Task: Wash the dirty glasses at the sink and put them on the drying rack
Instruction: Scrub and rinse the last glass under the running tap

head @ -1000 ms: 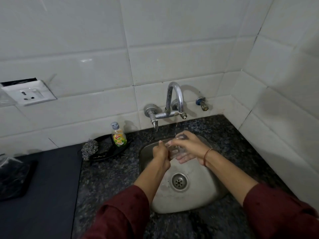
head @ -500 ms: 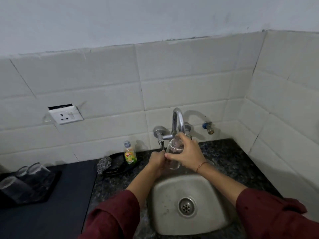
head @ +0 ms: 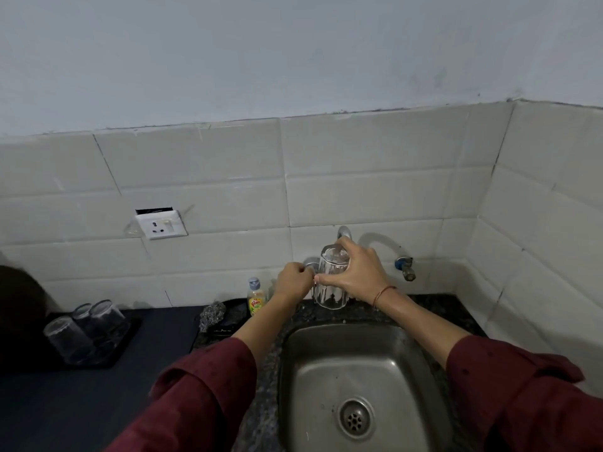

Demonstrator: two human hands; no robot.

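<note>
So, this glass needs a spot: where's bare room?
Bare: the dark counter between the black tray and the steel scrubber. Crowded behind the sink: dish-soap bottle, left hand on the tap handle, right hand holding the glass.

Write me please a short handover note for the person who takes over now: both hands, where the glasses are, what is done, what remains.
Left hand: fingers curled on the tap handle.
Right hand: holds one clear glass in front of the tap, above the back edge of the sink. No water stream is visible.
Done: three glasses stand on the black tray at the far left of the counter.
Left: probably carry the held glass to that tray. No other dirty glass shows in this view.
</note>
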